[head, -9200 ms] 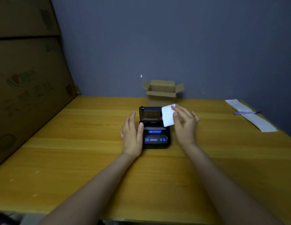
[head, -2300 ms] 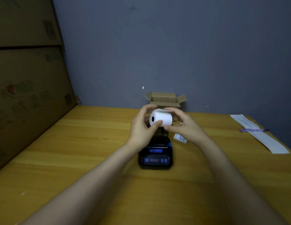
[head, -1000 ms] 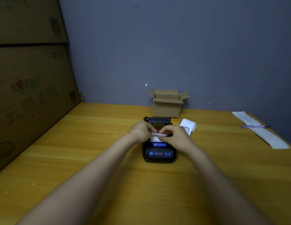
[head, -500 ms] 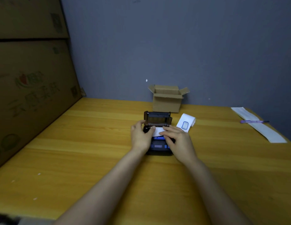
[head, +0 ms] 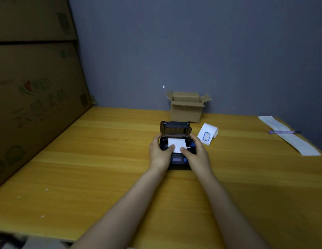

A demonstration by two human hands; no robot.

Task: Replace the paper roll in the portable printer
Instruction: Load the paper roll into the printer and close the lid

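Two bare forearms reaching in from the near edge of the yellow wooden desk, then both hands wrapped round the black portable printer. Left hand cupping the left side, thumb pressing the near left corner of the white paper; right hand cupping the right side, thumb on the near right corner. So, closed round the printer body, thumbs pinning the loose paper tail, not pinching it. New paper roll sitting in the open bay, leading edge drawn forward over the front lip. Lid hinged up at the back, not yet shut. For doing this bit well, probably: keep the tail flat and square to the slot, with some poking past the tear edge, then bring the lid down evenly and press both sides until it catches. Skewed paper likely means a jam or crooked feed. Just behind and right of the printer, another white roll with a blue outlined label, presumably the old one, though can't confirm. Further back, a small open cardboard box near the wall. Off at the far right, a long paper strip with a purple pen lying across it.
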